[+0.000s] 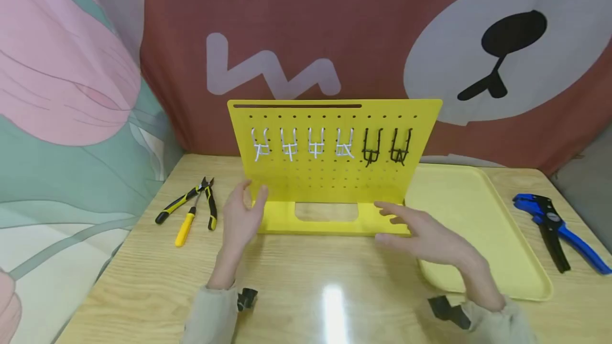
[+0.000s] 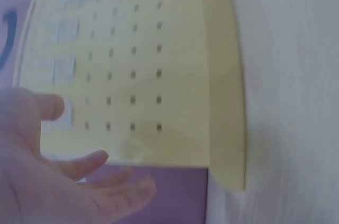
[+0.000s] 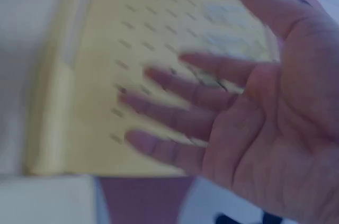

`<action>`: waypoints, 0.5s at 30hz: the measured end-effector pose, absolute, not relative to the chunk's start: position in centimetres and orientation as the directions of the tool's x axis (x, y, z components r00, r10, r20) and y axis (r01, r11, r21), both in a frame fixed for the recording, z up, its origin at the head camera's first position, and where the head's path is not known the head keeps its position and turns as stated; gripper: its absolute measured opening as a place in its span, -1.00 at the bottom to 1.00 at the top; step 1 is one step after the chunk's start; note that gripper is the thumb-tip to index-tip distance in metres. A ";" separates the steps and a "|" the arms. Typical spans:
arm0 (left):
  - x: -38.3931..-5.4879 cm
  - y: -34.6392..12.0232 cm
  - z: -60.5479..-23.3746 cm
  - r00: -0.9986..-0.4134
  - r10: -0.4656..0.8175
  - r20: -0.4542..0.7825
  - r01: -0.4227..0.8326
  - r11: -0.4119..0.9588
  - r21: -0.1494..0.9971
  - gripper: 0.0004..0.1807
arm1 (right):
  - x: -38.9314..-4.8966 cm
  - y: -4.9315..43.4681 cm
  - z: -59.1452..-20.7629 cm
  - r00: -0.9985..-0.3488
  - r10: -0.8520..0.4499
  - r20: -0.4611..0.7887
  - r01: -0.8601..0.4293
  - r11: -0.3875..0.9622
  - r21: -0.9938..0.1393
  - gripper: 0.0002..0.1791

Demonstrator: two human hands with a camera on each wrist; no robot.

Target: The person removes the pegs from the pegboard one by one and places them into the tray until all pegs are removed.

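Observation:
A yellow pegboard stand (image 1: 330,190) stands upright on the table, with several white hooks (image 1: 289,145) and two black hooks (image 1: 399,147) in a row. My left hand (image 1: 241,222) is at the board's left edge with fingers and thumb spread. In the left wrist view, that hand (image 2: 58,176) holds nothing, and I cannot tell whether it touches the board. Near the board's lower right corner, my right hand (image 1: 425,235) reaches inward. The right wrist view shows its fingers (image 3: 175,113) extended in front of the board, the palm bare.
Left of the board lie pliers (image 1: 212,208) with black and yellow handles and a yellow-handled screwdriver (image 1: 185,228). A pale yellow tray (image 1: 497,259) sits at the right, partly under my right forearm. Beyond it lies a blue and black wire stripper (image 1: 550,222). A printed cloth hangs behind the table.

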State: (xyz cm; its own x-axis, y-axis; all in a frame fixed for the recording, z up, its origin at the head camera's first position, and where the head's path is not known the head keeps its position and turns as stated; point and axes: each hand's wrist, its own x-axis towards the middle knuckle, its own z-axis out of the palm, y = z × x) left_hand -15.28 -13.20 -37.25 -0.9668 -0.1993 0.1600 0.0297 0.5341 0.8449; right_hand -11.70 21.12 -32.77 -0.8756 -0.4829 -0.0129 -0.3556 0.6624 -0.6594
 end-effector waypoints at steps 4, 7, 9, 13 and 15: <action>-16.9 -14.8 -36.8 -0.935 -0.348 0.063 -0.023 0.239 0.971 -0.49 | -12.6 23.7 -30.3 -0.897 -0.380 0.227 -0.413 0.533 -0.738 -0.65; -18.0 -15.8 -36.4 -0.909 -0.417 -0.007 -0.028 0.044 0.999 -0.58 | -13.6 24.4 -29.4 -0.900 -0.135 0.415 -0.436 0.308 -0.846 -0.74; -18.6 -16.3 -36.2 -0.893 -0.446 -0.066 -0.028 -0.092 0.995 -0.66 | -14.4 24.4 -29.4 -0.883 0.039 0.469 -0.458 0.157 -0.875 -0.75; -19.4 -17.0 -36.1 -0.877 -0.463 -0.128 -0.002 -0.263 0.965 -0.81 | -15.8 24.1 -30.2 -0.870 0.285 0.403 -0.445 -0.100 -0.890 -0.74; -19.7 -17.0 -36.1 -0.880 -0.455 -0.138 -0.007 -0.279 0.960 -0.82 | -16.2 24.0 -30.7 -0.882 0.334 0.331 -0.420 -0.242 -0.875 -0.74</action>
